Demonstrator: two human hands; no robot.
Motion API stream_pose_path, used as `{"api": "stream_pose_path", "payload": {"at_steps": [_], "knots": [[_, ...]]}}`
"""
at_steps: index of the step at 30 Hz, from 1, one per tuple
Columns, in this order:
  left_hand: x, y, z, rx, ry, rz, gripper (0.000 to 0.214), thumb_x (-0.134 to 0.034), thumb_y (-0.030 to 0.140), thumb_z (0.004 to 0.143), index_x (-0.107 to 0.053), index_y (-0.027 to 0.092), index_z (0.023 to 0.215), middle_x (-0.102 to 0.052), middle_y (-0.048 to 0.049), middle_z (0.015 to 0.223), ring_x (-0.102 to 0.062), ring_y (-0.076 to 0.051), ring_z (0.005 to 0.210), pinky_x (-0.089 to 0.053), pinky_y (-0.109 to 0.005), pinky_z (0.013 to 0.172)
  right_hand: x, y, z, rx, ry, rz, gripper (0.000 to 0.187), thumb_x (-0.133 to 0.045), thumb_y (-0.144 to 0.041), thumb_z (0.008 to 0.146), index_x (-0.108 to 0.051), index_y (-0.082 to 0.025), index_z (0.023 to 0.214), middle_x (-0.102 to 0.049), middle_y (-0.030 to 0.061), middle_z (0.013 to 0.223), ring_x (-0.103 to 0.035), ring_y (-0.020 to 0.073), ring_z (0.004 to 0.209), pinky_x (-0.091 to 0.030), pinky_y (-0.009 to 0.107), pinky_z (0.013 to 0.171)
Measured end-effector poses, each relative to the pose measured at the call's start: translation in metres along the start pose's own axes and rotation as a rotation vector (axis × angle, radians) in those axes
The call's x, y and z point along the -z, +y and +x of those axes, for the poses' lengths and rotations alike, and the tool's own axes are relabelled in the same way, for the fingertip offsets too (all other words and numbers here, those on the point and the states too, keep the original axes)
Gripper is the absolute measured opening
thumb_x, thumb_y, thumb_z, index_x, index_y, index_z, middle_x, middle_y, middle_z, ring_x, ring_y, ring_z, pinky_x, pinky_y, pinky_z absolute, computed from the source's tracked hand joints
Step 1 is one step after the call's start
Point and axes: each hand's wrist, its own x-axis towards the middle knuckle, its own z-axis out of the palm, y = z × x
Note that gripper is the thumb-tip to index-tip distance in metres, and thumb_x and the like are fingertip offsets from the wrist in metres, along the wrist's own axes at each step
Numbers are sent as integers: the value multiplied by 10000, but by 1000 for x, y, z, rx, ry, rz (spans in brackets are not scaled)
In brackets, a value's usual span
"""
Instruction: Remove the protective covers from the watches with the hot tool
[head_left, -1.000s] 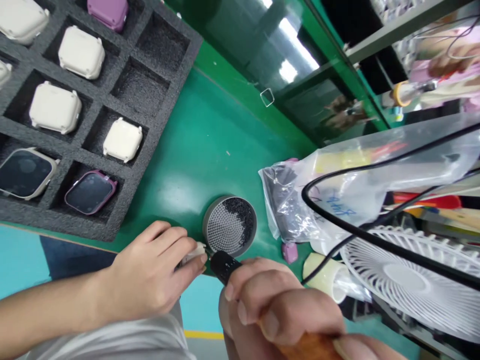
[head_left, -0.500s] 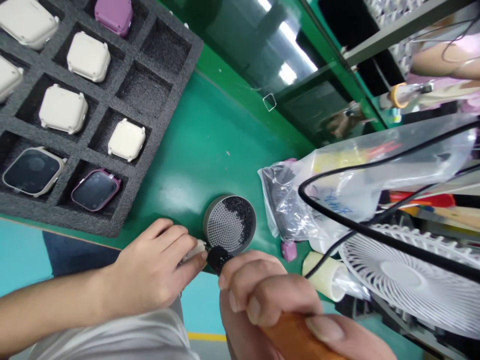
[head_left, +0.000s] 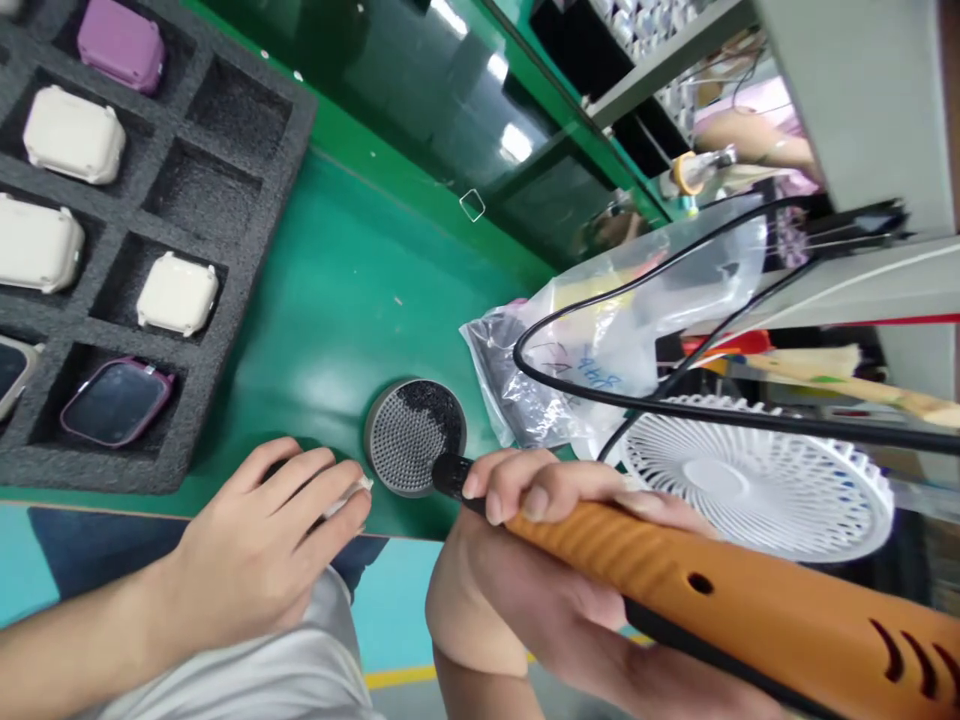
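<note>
A small white piece, seemingly a watch casing though mostly hidden, is pinched by the curled fingers of the left hand at lower left, while the orange-handled soldering iron is gripped closed in the right hand, its black end just beside a round mesh tin at centre.

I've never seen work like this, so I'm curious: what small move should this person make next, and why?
Probably bring the black tip of the orange-handled tool across to the small white piece. The right hand already holds the tool with its tip just beside the round mesh tin, while the left hand pinches the piece close by.
</note>
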Motion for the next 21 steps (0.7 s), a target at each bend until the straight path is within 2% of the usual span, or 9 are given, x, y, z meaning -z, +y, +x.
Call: {"api": "stream_pose_path", "payload": {"at_steps": [3,5,8,12,13,16,17,19,21], "knots": [[1,1,3,20,10,9,255,-677,315,1000,-708,176,1212,-723,-71,1267,-620,-285,1170,-420,-510,1045,-4,3,-1,7,25,25,604,-245,-710,999,-603,-239,1119,-566,-19,787,-545,144,597,-476,357,520],[2,1,3,18,-23,-20,265,-659,345,1012,-701,171,1207,-698,-79,1342,-605,-299,1226,-403,-520,1061,-1,2,-2,-6,14,18,656,-160,-718,1002,-599,-244,1115,-558,-17,791,-552,144,602,-481,358,516],[4,-1,1,11,-88,-70,259,-609,246,1002,-688,155,1232,-647,-92,1447,-578,-320,1293,-381,-536,1074,5,0,-1,-18,-58,1,657,-173,-740,990,-603,-255,1098,-551,-24,795,-561,143,608,-501,366,520],[3,-3,-1,10,-80,-92,303,-622,165,948,-692,156,1242,-670,-99,1405,-598,-315,1261,-392,-531,1070,6,0,-1,-37,-76,-18,460,-430,-652,988,-610,-244,1101,-576,-23,821,-580,151,633,-523,389,552],[2,-3,-2,11,-72,-91,305,-636,165,940,-696,162,1239,-676,-98,1393,-605,-314,1249,-399,-528,1067,5,1,-1,-26,-52,-8,466,-418,-644,995,-611,-236,1113,-575,-19,821,-577,150,631,-516,385,548],[1,-2,-2,18,-54,-74,295,-668,171,936,-709,201,1226,-686,-85,1377,-622,-303,1229,-416,-515,1058,-1,2,-1,10,7,30,655,-182,-695,1015,-620,-222,1129,-563,-6,788,-565,152,605,-485,366,510],[1,-2,-2,19,-52,-66,288,-674,177,942,-712,217,1225,-689,-76,1374,-627,-295,1224,-419,-509,1055,-2,1,-1,18,15,31,684,-156,-711,1008,-625,-225,1117,-559,-8,777,-559,151,591,-478,363,497],[0,-2,-1,23,-36,-50,267,-688,210,965,-716,243,1228,-697,-58,1359,-634,-277,1211,-421,-500,1052,-3,-3,0,-17,4,-23,591,-307,-734,996,-627,-244,1075,-566,-19,774,-557,152,587,-497,374,504],[0,-1,0,22,-10,-36,237,-704,268,983,-722,248,1219,-711,-45,1326,-638,-264,1189,-422,-493,1045,-1,-9,-1,-47,3,-99,443,-494,-678,978,-624,-260,1042,-573,-33,775,-557,151,596,-523,385,523]]}}
